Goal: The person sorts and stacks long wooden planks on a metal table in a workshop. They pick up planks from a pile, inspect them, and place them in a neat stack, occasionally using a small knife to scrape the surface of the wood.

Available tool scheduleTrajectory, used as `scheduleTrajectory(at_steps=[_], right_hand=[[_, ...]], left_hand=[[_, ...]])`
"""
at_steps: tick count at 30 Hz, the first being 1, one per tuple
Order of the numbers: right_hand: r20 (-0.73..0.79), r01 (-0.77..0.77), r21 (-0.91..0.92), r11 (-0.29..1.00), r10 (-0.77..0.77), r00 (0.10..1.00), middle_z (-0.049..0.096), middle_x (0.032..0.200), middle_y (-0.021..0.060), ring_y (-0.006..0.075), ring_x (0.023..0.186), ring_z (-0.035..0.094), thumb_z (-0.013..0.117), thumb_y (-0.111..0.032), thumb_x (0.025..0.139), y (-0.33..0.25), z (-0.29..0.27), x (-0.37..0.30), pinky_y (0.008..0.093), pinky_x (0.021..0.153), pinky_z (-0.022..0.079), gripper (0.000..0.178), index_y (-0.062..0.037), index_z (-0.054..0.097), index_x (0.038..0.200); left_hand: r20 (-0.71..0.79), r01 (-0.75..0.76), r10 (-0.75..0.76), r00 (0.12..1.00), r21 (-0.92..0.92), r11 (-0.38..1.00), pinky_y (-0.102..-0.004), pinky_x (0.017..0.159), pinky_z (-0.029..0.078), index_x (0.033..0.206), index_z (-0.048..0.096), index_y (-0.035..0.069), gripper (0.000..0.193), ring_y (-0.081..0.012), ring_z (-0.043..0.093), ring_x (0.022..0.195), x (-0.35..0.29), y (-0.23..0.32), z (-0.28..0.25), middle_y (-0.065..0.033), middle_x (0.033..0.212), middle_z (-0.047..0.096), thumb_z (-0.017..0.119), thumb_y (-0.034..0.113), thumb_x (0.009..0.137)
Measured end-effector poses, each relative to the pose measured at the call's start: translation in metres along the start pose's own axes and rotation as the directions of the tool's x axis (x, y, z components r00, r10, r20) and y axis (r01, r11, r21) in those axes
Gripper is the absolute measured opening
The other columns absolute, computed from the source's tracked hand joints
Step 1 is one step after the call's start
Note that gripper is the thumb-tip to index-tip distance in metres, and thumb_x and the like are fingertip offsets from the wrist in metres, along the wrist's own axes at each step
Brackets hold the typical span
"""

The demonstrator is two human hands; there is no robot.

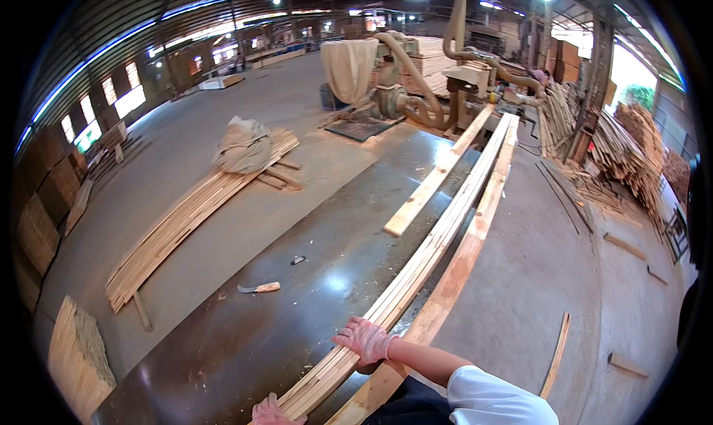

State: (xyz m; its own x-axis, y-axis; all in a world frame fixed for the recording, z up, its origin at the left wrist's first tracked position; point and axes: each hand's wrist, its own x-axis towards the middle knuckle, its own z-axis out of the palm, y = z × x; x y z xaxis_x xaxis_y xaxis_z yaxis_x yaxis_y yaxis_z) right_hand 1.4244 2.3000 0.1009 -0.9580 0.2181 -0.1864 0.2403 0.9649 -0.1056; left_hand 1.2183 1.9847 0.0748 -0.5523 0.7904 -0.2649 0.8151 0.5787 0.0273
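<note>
Head view shows long, narrow, pale wooden strips bunched together.

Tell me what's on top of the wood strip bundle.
The gloved right hand lies across the strip bundle; the left hand, cut off by the frame, is at its left edge. Wood beneath the right palm is covered.

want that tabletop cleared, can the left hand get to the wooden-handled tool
Probably yes, with a stretch: only open tabletop shows between the left hand and the tool, which lies clear of the boards.
</note>
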Motion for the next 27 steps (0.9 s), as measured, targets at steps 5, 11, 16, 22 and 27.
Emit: scheduleTrajectory(at_steps=[5,11,16,22,27], right_hand=[[-0.046,0.019,0.032,0.999,-0.017,0.999,0.062,0.134,0.011,0.0287,0.13,0.056,0.087,-0.044,0.065,0.001,0.007,0.003,0.0449,0.119,0.032,0.096,-0.0126,0.049,0.147],[-0.075,0.028,0.024,0.999,-0.026,0.997,0.063,0.131,0.0105,0.0274,0.128,0.057,0.086,-0.041,0.063,0.004,0.016,0.003,0.0434,0.118,0.033,0.095,-0.0126,0.05,0.146],[-0.095,0.038,0.029,0.999,-0.035,0.995,0.063,0.13,0.0101,0.027,0.126,0.058,0.086,-0.041,0.063,0.005,0.019,0.004,0.0431,0.116,0.034,0.095,-0.0125,0.05,0.146],[-0.064,0.032,0.024,0.999,-0.03,0.997,0.062,0.134,0.0107,0.0272,0.129,0.057,0.086,-0.045,0.065,0.004,0.012,0.002,0.0438,0.118,0.033,0.095,-0.0125,0.05,0.147],[-0.048,0.037,0.015,0.999,-0.036,0.998,0.061,0.137,0.0114,0.0278,0.132,0.055,0.086,-0.05,0.068,0.004,0.008,0.002,0.0443,0.119,0.031,0.096,-0.013,0.049,0.148]], left_hand=[[-0.001,-0.064,0.064,0.998,0.043,0.997,-0.0428,0.121,0.031,0.156,0.041,0.006,0.109,-0.0265,0.047,0.142,-0.004,-0.005,-0.004,-0.0127,0.151,0.055,0.078,0.067,0.073],[-0.007,-0.045,0.046,0.999,0.053,0.998,-0.0424,0.118,0.034,0.156,0.042,0.006,0.112,-0.0284,0.05,0.138,-0.006,-0.002,-0.011,-0.013,0.147,0.057,0.081,0.067,0.071],[-0.048,-0.033,0.034,0.998,0.018,0.999,-0.0437,0.116,0.036,0.155,0.042,0.006,0.114,-0.0292,0.052,0.136,-0.007,-0.003,-0.005,-0.0131,0.145,0.058,0.082,0.068,0.068],[-0.077,-0.045,0.042,0.996,-0.041,0.998,-0.043,0.117,0.035,0.154,0.045,0.006,0.11,-0.0283,0.052,0.136,-0.011,-0.002,-0.007,-0.0133,0.145,0.058,0.083,0.064,0.07],[-0.041,-0.026,0.025,0.999,-0.013,1.0,-0.0424,0.118,0.035,0.153,0.045,0.005,0.107,-0.0266,0.05,0.139,-0.01,0.003,-0.015,-0.0126,0.147,0.057,0.083,0.062,0.071]])
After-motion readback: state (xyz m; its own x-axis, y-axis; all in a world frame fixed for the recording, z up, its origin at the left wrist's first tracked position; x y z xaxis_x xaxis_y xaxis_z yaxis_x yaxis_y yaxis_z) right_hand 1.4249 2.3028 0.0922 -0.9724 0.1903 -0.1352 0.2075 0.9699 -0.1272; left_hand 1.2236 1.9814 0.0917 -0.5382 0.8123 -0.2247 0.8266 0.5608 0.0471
